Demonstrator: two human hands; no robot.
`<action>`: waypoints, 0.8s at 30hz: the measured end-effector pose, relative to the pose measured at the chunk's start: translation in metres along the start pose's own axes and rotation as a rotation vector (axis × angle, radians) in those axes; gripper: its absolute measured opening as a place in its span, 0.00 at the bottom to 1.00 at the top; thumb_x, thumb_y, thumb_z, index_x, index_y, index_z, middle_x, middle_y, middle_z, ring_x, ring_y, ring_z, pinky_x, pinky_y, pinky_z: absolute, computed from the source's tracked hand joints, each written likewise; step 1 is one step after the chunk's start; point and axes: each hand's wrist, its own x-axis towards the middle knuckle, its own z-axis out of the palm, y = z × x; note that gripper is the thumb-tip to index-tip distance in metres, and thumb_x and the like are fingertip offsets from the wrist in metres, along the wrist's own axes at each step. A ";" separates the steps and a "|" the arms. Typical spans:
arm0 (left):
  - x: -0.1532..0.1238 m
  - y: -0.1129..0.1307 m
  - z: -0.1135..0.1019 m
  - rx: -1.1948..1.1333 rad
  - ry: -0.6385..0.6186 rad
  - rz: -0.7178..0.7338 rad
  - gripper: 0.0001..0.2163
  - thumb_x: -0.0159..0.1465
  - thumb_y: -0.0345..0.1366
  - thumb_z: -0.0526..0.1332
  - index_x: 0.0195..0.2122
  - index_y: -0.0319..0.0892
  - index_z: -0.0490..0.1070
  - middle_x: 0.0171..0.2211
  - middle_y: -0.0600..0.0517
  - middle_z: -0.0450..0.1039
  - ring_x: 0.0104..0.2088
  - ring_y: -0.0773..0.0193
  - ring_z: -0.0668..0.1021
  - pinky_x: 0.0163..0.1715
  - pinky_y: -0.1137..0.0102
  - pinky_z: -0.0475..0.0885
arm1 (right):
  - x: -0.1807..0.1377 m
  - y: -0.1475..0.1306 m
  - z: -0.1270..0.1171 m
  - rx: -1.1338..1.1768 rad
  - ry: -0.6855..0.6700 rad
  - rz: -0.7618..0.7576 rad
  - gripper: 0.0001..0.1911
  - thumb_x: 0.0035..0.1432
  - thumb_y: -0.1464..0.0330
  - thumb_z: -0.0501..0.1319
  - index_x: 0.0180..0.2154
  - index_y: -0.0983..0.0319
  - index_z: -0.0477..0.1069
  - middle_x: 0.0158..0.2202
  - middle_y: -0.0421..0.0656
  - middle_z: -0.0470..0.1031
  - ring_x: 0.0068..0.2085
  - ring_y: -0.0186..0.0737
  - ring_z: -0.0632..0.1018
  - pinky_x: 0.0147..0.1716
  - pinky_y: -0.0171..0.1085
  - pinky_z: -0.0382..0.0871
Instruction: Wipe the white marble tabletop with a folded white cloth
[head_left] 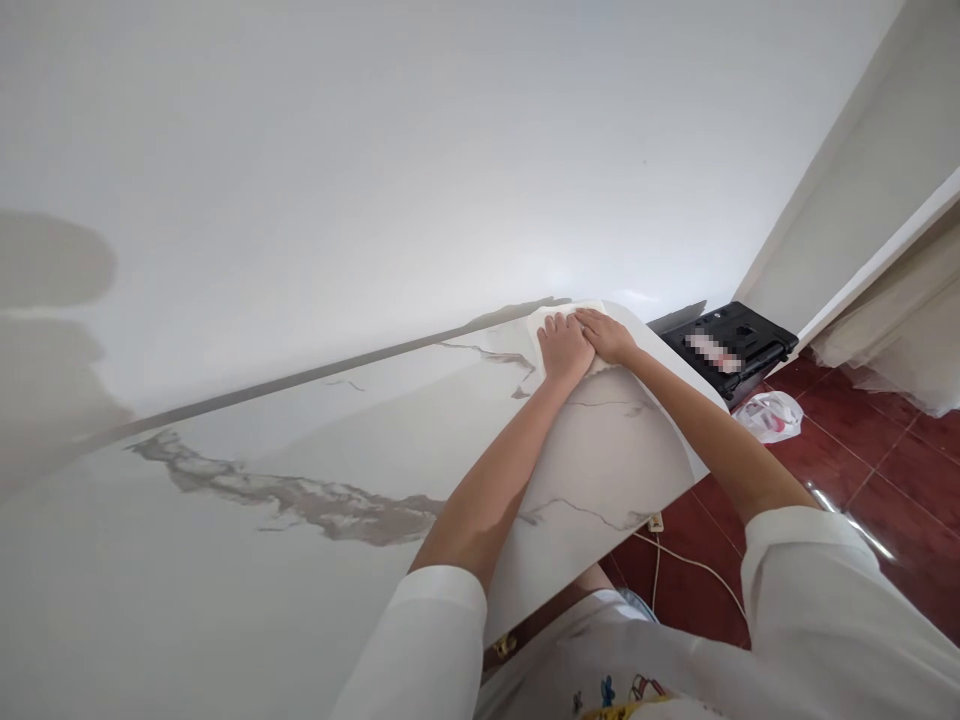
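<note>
Head view: both arms stretch forward, the left hand [565,350] and right hand [607,336] side by side and touching, palms down, fingers extended over a pale, soft-looking cloth [600,367] near the far rounded end of a glossy, grey-veined marble-patterned tabletop [390,430]. The black case's [761,335] label [714,353] is blurred, unreadable.

The cloth [602,365] lies on the table [375,425] beneath both hands [567,350], left of the case [754,338] and plastic bag [772,416].
</note>
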 end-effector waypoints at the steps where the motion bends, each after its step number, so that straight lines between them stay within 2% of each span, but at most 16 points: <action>1: 0.004 -0.001 0.001 -0.001 0.003 -0.004 0.21 0.67 0.34 0.42 0.58 0.39 0.64 0.59 0.42 0.63 0.61 0.50 0.61 0.57 0.57 0.58 | 0.005 0.001 0.001 -0.003 -0.003 0.000 0.26 0.65 0.66 0.42 0.61 0.61 0.63 0.64 0.42 0.62 0.65 0.45 0.61 0.63 0.48 0.58; 13: 0.041 -0.004 0.016 0.020 0.021 -0.003 0.21 0.67 0.35 0.42 0.55 0.37 0.65 0.60 0.40 0.63 0.61 0.48 0.61 0.57 0.56 0.58 | 0.043 0.029 0.012 -0.002 -0.013 -0.047 0.27 0.67 0.66 0.39 0.62 0.63 0.60 0.65 0.43 0.60 0.66 0.42 0.59 0.66 0.47 0.52; 16: 0.044 0.001 0.017 0.022 0.018 0.002 0.21 0.68 0.34 0.41 0.56 0.37 0.65 0.59 0.40 0.64 0.61 0.48 0.61 0.57 0.56 0.57 | 0.045 0.038 0.012 -0.025 -0.016 -0.075 0.28 0.67 0.65 0.38 0.63 0.65 0.60 0.65 0.45 0.60 0.66 0.41 0.59 0.67 0.45 0.50; 20: 0.043 0.009 0.017 0.027 0.032 0.003 0.21 0.67 0.33 0.41 0.56 0.36 0.64 0.59 0.40 0.64 0.60 0.49 0.61 0.57 0.56 0.57 | 0.043 0.048 0.011 -0.019 0.009 -0.064 0.28 0.68 0.62 0.38 0.62 0.62 0.61 0.65 0.43 0.61 0.66 0.42 0.60 0.66 0.46 0.51; 24: 0.038 0.014 0.018 0.014 0.028 0.009 0.21 0.67 0.33 0.41 0.57 0.35 0.64 0.59 0.40 0.64 0.60 0.49 0.62 0.57 0.56 0.57 | 0.037 0.053 0.008 -0.026 0.008 -0.063 0.27 0.67 0.63 0.40 0.62 0.62 0.61 0.64 0.43 0.62 0.66 0.43 0.60 0.66 0.47 0.51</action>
